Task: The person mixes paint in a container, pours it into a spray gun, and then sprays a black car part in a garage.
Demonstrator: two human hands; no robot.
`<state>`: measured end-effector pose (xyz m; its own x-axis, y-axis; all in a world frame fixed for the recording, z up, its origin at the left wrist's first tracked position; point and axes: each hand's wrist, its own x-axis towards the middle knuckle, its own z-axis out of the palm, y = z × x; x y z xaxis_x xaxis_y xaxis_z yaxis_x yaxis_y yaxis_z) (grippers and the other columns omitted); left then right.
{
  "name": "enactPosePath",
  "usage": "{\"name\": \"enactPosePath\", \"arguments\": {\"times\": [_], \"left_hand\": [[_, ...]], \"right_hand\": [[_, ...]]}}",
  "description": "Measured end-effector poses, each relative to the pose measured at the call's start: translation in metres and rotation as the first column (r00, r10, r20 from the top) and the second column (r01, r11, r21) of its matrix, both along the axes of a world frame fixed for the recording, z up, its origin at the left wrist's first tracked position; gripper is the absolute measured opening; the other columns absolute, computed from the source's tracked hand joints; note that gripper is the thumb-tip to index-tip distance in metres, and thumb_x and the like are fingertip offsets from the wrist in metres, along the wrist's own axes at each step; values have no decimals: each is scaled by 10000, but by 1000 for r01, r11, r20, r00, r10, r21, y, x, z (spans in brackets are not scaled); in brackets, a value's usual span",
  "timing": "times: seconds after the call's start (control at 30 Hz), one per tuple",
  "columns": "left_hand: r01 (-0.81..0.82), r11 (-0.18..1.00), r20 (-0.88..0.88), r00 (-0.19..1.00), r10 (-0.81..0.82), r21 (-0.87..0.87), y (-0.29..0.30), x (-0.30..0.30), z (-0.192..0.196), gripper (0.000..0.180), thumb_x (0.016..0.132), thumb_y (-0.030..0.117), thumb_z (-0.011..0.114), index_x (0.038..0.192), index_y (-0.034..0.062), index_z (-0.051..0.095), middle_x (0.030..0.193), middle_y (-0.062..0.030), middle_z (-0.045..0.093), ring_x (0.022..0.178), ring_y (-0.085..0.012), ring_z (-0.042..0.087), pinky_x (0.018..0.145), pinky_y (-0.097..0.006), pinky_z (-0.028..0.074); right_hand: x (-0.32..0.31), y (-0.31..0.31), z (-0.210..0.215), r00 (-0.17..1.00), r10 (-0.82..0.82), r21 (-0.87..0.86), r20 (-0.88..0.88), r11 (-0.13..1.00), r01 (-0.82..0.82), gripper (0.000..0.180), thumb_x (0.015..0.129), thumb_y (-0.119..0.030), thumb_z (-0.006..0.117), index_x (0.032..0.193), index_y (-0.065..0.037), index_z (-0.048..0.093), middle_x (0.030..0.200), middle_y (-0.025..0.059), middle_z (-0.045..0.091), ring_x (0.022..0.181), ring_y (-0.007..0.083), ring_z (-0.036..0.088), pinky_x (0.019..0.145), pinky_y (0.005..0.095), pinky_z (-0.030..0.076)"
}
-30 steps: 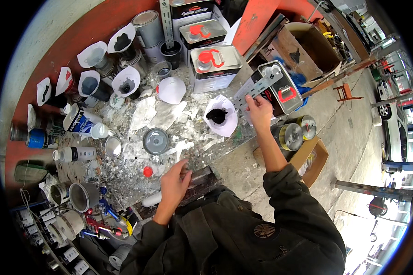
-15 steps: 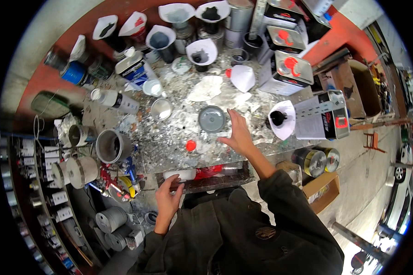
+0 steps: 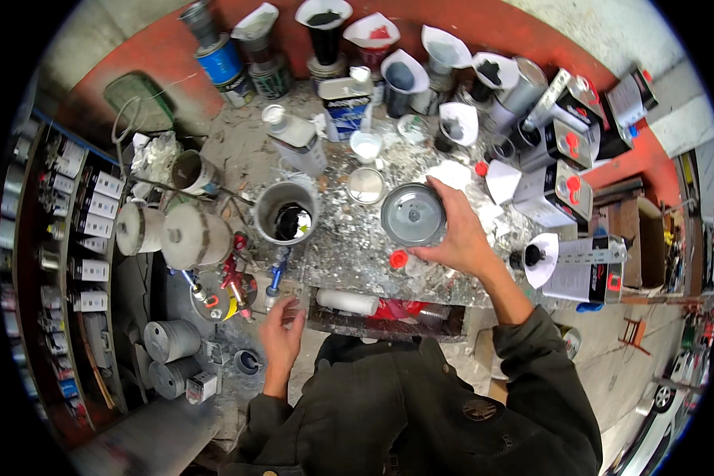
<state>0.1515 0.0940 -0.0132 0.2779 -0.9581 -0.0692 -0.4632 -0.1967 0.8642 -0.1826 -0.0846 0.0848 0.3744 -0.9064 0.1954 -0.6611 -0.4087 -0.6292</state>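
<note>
Right hand: the right hand (image 3: 458,235) is reaching across the spattered bench (image 3: 349,246), fingers gripping the rim of the grey round lid (image 3: 412,214).
Left hand: the left hand (image 3: 282,332) is hovering loosely curled at the bench edge, holding nothing.
Lid: resting just beside an open tin (image 3: 286,213).

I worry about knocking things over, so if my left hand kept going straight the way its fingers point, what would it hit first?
Probably the blue-handled tool hanging at the bench edge, right above the left hand. Beyond it stands the open metal can. Depth is unclear.
</note>
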Motion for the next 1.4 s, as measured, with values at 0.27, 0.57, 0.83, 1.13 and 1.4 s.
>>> {"name": "enactPosePath", "arguments": {"times": [0.27,0.57,0.83,1.13,1.4], "left_hand": [[-94,986,149,982,114,-137,-34,33,-27,529,779,86,747,1262,31,538,1237,-171,559,1139,-342,534,932,-390,457],[-56,996,109,992,63,-70,-48,35,-52,616,782,150,766,1314,16,487,1252,-207,535,1179,-400,486,1014,-458,393],[-65,982,5,998,67,-178,-66,45,-70,406,847,152,700,1227,54,599,1122,-184,627,1047,-398,571,924,-467,452],[-55,977,-81,996,39,-205,-67,55,-74,362,844,138,700,1194,67,644,1112,-161,656,1035,-378,599,900,-448,478],[-32,977,-216,976,-14,-210,-79,51,-91,373,862,178,706,1200,74,588,1111,-178,659,1016,-401,620,849,-460,493]], "right_hand": [[108,-38,83,844,375,-6,-385,913,-408,999,556,-226,846,1422,-37,384,1276,180,537,1110,362,526,983,420,455],[200,-61,66,782,576,145,-240,817,-558,914,586,-213,829,1374,-18,409,1323,185,479,1208,373,519,1024,407,452],[212,-72,70,582,686,116,-438,685,-720,930,586,-236,834,1408,-27,453,1456,169,457,1251,397,485,1059,445,445],[228,-75,76,409,775,291,-481,582,-759,1002,561,-105,827,1467,-96,397,1514,98,416,1369,413,389,1139,474,375],[226,-75,78,437,694,158,-571,616,-772,913,664,-342,852,1425,-62,432,1397,216,504,1243,430,528,1021,472,478]]}}
